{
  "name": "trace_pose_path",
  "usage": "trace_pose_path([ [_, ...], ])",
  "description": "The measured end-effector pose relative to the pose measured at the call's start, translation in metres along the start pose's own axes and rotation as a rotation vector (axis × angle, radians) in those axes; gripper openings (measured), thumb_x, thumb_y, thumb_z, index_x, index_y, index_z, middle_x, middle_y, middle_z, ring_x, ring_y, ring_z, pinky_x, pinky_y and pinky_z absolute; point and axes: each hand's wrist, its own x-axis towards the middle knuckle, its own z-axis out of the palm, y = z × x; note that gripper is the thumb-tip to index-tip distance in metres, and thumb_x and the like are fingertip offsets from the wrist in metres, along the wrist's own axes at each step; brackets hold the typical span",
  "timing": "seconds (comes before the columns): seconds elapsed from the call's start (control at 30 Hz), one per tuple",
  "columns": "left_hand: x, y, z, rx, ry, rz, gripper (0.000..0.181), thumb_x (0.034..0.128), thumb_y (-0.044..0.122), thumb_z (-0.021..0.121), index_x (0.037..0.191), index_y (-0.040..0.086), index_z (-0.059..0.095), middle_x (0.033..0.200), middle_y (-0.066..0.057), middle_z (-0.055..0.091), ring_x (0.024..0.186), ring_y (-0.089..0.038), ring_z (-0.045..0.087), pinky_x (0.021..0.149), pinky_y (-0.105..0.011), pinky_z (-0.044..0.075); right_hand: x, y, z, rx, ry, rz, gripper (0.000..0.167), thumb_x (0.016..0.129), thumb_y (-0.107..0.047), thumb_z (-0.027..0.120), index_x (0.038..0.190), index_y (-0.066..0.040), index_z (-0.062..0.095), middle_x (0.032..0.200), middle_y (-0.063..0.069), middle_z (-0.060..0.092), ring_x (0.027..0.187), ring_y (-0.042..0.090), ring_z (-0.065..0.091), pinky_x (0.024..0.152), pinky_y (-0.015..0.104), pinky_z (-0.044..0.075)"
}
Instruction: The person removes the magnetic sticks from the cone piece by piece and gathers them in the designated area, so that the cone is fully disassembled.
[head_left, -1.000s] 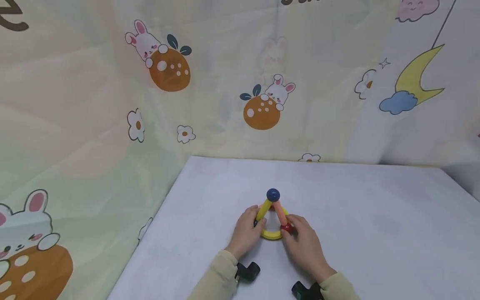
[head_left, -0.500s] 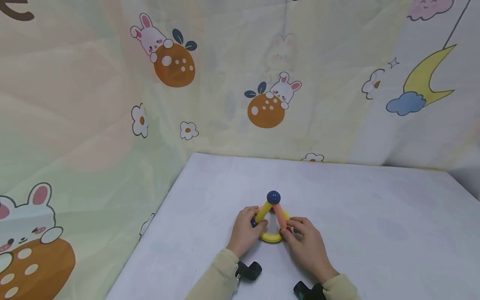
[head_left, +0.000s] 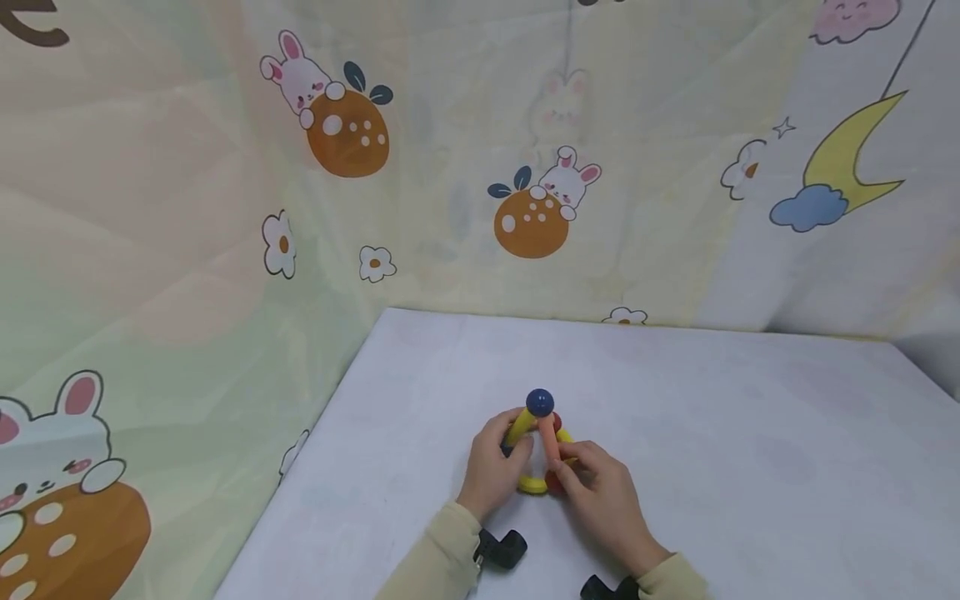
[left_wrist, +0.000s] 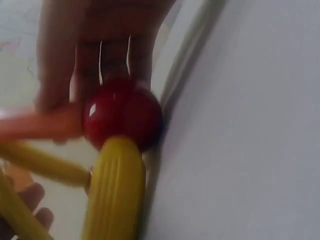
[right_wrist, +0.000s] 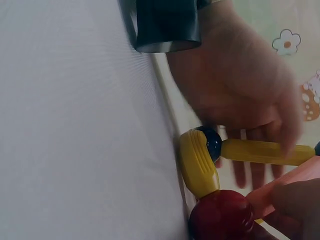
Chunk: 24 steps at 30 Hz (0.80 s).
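Observation:
Both hands hold a frame of magnetic building sticks and balls low over the white table. A dark blue ball [head_left: 540, 402] tops it, joining a straight yellow stick [head_left: 520, 427] and an orange stick [head_left: 549, 440]. My left hand [head_left: 486, 475] grips the yellow stick's side, its thumb in front and fingers behind, near a second blue ball [right_wrist: 214, 142]. Pinching the orange stick's lower end is my right hand [head_left: 606, 492], beside a red ball [left_wrist: 122, 115]. Curved yellow sticks [head_left: 533, 485] form the base. Behind, another red ball [head_left: 557, 422] shows in part.
A white-covered table [head_left: 735, 467] surrounds the hands on all sides. Behind and to the left hangs a printed cloth backdrop [head_left: 450, 125]. Black wrist-worn cameras [head_left: 504, 550] sit near both sleeves, close above the tabletop.
The frame has turned and shifted slightly left and toward me. Its orange stick and near red ball have swung left, and the right hand's fingers followed. The back red ball shows more.

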Motion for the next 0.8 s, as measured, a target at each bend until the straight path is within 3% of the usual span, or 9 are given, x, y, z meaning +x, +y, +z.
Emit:
trace_pose_path([
  [0.17,-0.006,0.014,-0.001,-0.082,0.018,0.088,0.045,0.0963,0.031,0.059,0.137,0.016,0.05,0.135,0.003,0.056,0.128,-0.015,0.05,0.106,-0.045,0.04,-0.001,-0.004,0.002,0.027,-0.034,-0.005,0.018,0.087,-0.016,0.075,0.103,-0.023,0.073,0.09,-0.016,0.068,0.076,0.0,0.061,0.074,0.024,0.054],
  [0.4,-0.005,0.019,-0.001,-0.163,0.112,0.085,0.032,0.0923,0.027,0.068,0.122,0.018,0.059,0.118,0.005,0.064,0.113,-0.013,0.058,0.103,-0.037,0.044,-0.002,-0.01,0.003,0.017,0.006,-0.036,0.013,0.089,-0.012,0.071,0.098,-0.02,0.076,0.09,-0.013,0.072,0.079,0.001,0.065,0.074,0.027,0.055],
  [0.57,-0.004,0.018,0.003,-0.181,0.095,0.096,0.031,0.0923,0.023,0.068,0.121,0.017,0.059,0.115,0.004,0.065,0.112,-0.013,0.06,0.102,-0.034,0.046,0.009,-0.019,-0.007,-0.025,0.079,-0.045,0.009,0.092,-0.016,0.069,0.098,-0.015,0.075,0.092,-0.008,0.073,0.08,0.005,0.066,0.072,0.029,0.055],
  [0.7,-0.003,0.018,0.004,-0.176,0.086,0.116,0.031,0.0934,0.029,0.067,0.121,0.018,0.059,0.115,0.005,0.064,0.11,-0.012,0.06,0.1,-0.032,0.047,0.024,-0.031,-0.017,-0.074,0.155,-0.123,0.021,0.089,-0.025,0.073,0.106,-0.013,0.072,0.093,-0.003,0.072,0.075,0.012,0.064,0.063,0.029,0.053],
  [0.8,-0.004,0.016,0.005,-0.17,0.089,0.109,0.031,0.0927,0.028,0.068,0.12,0.018,0.059,0.114,0.006,0.064,0.108,-0.012,0.061,0.1,-0.034,0.047,0.033,-0.043,-0.02,-0.111,0.141,-0.223,0.036,0.082,-0.033,0.079,0.111,-0.013,0.07,0.091,-0.002,0.068,0.072,0.013,0.058,0.058,0.026,0.049],
])
